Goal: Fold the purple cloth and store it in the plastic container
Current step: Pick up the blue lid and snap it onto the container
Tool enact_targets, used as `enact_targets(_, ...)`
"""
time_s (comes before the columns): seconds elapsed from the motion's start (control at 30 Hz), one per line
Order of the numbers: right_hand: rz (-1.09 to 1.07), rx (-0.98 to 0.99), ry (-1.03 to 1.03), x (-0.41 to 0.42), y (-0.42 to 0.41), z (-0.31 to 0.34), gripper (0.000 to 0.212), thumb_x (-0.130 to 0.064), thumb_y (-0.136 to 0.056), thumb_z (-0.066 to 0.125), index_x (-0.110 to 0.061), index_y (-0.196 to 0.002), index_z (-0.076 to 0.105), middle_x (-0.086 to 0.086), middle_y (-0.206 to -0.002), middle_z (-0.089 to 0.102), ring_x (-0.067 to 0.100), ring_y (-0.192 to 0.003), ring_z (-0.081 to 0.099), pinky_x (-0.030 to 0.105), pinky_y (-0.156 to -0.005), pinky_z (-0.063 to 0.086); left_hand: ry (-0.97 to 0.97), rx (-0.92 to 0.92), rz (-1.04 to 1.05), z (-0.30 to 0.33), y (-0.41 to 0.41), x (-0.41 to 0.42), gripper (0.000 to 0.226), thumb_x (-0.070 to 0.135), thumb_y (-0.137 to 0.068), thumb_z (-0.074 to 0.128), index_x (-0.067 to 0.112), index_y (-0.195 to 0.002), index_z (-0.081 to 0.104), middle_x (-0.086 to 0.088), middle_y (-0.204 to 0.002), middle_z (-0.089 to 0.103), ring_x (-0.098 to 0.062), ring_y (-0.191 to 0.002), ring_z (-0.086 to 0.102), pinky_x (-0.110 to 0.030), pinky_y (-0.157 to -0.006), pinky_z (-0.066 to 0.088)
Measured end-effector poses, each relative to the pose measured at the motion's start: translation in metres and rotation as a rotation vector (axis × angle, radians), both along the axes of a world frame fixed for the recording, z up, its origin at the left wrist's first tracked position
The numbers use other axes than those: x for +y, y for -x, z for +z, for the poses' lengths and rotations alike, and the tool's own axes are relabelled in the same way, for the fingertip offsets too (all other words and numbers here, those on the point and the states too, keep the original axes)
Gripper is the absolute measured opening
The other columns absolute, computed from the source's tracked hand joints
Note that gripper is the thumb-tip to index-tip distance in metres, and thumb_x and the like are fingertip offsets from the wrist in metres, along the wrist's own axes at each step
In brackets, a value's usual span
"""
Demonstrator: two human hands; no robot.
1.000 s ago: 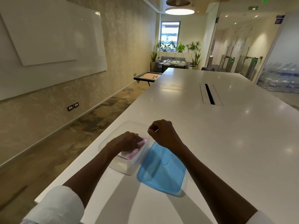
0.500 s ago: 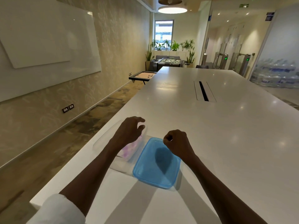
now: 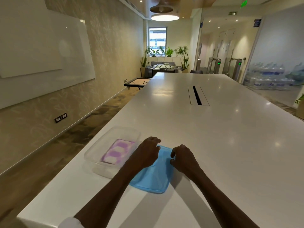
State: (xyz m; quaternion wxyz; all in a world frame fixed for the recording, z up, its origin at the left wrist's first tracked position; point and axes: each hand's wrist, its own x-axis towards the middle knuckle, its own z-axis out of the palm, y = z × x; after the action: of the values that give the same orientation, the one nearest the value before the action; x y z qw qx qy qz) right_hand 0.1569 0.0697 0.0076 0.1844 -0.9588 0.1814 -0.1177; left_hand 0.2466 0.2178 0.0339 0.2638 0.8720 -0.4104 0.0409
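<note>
Purple cloth (image 3: 117,151) folded inside plastic container (image 3: 92,151); both hands' (image 3: 146,153) (image 3: 183,157) grip curled, seemingly empty, over blue lid (image 3: 151,178).

I see a glossy, smooth white table (image 3: 213,137) throwing back the ceiling lights. The container (image 3: 92,155) is clear, slightly cloudy plastic, and the cloth (image 3: 117,151) in it looks soft and matt. The lid (image 3: 153,178) is smooth, translucent blue plastic.

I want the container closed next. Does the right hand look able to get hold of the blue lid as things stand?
Probably yes. The right hand is already at the far right edge of the blue lid, which lies flat on the table beside the container. Nothing blocks it; the left hand is over the lid's far left part.
</note>
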Motion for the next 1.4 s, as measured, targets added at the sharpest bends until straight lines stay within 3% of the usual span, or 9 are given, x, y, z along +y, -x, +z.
enact_targets(0.2, -0.024, 0.039, 0.0, -0.012, 0.012, -0.007, 0.024, -0.021, -0.081, 0.065, -0.009, -0.102, 0.069, 0.013, -0.108, 0.061, 0.028, -0.094, 0.062, 0.035, -0.077, 0.052, -0.271, 0.055, 0.042, -0.022, 0.002, -0.007, 0.043, 0.02, -0.099, 0.035, 0.006, -0.138, 0.045, -0.013, -0.15, 0.041, -0.028, -0.143, 0.028, -0.041, -0.12, 0.017)
enact_targets(0.4, -0.085, 0.05, -0.033, -0.012, 0.017, -0.014, 0.026, -0.031, -0.082, 0.065, -0.01, -0.097, 0.066, 0.009, -0.1, 0.065, 0.025, -0.086, 0.064, 0.034, -0.07, 0.053, -0.376, 0.159, 0.146, -0.028, 0.014, -0.01, 0.046, 0.028, -0.1, 0.037, 0.018, -0.145, 0.034, -0.007, -0.159, 0.023, -0.03, -0.149, 0.012, -0.066, -0.112, 0.019)
enact_targets(0.63, -0.195, 0.02, -0.083, -0.022, 0.028, -0.017, 0.018, -0.026, -0.076, 0.06, -0.009, -0.082, 0.061, 0.006, -0.082, 0.063, 0.025, -0.067, 0.056, 0.027, -0.055, 0.038, -0.252, 0.193, 0.102, -0.036, 0.016, -0.013, 0.043, 0.024, -0.097, 0.041, 0.012, -0.138, 0.046, -0.013, -0.147, 0.042, -0.03, -0.141, 0.033, -0.05, -0.112, 0.033)
enact_targets(0.93, -0.287, -0.015, -0.157, -0.054, 0.053, -0.023, 0.015, -0.022, -0.075, 0.059, -0.008, -0.073, 0.056, 0.004, -0.07, 0.057, 0.024, -0.063, 0.053, 0.027, -0.048, 0.031, 0.122, 0.226, 0.155, -0.038, 0.031, -0.018, 0.043, 0.01, -0.096, 0.046, 0.003, -0.138, 0.043, -0.015, -0.144, 0.045, -0.026, -0.134, 0.042, -0.02, -0.108, 0.025)
enact_targets(1.07, -0.324, -0.057, -0.225, -0.06, 0.058, -0.023, 0.03, -0.026, -0.078, 0.061, -0.012, -0.057, 0.044, 0.0, -0.054, 0.045, 0.021, -0.053, 0.045, 0.027, -0.046, 0.027, 0.16, 0.281, 0.301, -0.045, 0.028, -0.018, 0.046, 0.016, -0.093, 0.052, 0.001, -0.136, 0.047, -0.018, -0.135, 0.056, -0.031, -0.128, 0.049, -0.034, -0.107, 0.034)
enact_targets(1.17, -0.319, -0.043, -0.352, -0.058, 0.059, -0.021, 0.04, -0.032, -0.079, 0.066, -0.008, -0.052, 0.049, 0.0, -0.046, 0.048, 0.018, -0.047, 0.047, 0.027, -0.05, 0.037, 0.226, 0.321, 0.397, -0.044, 0.03, -0.017, 0.021, 0.012, -0.087, 0.057, 0.0, -0.102, 0.066, -0.014, -0.087, 0.07, -0.033, -0.096, 0.063, -0.032, -0.083, 0.042)
enact_targets(1.23, -0.306, -0.041, -0.447, -0.056, 0.06, -0.02, 0.041, -0.031, -0.076, 0.07, 0.002, -0.054, 0.061, 0.004, -0.043, 0.056, 0.017, -0.042, 0.052, 0.027, -0.053, 0.044, 0.245, 0.343, 0.438, -0.04, 0.033, -0.016, 0.027, 0.011, -0.085, 0.057, 0.007, -0.059, 0.05, -0.003, -0.053, 0.047, -0.025, -0.06, 0.05, -0.031, -0.06, 0.033)
enact_targets(1.3, -0.311, -0.055, -0.539, -0.054, 0.061, -0.02, 0.032, -0.024, -0.073, 0.073, 0.004, -0.059, 0.067, 0.01, -0.046, 0.061, 0.016, -0.04, 0.053, 0.029, -0.052, 0.047, 0.268, 0.361, 0.44, -0.04, 0.035, -0.015, 0.039, 0.012, -0.084, 0.059, 0.01, -0.051, 0.038, -0.003, -0.048, 0.035, -0.017, -0.049, 0.034, -0.031, -0.052, 0.027)
enact_targets(1.4, -0.348, -0.145, -0.679, -0.051, 0.063, -0.016, 0.013, -0.01, -0.071, 0.074, 0.002, -0.073, 0.071, 0.017, -0.058, 0.068, 0.017, -0.043, 0.056, 0.026, -0.05, 0.048, 0.358, 0.488, 0.453, -0.041, 0.032, -0.015, 0.034, 0.015, -0.085, 0.062, -0.002, -0.057, 0.056, -0.007, -0.055, 0.047, -0.019, -0.055, 0.041, -0.03, -0.056, 0.033)
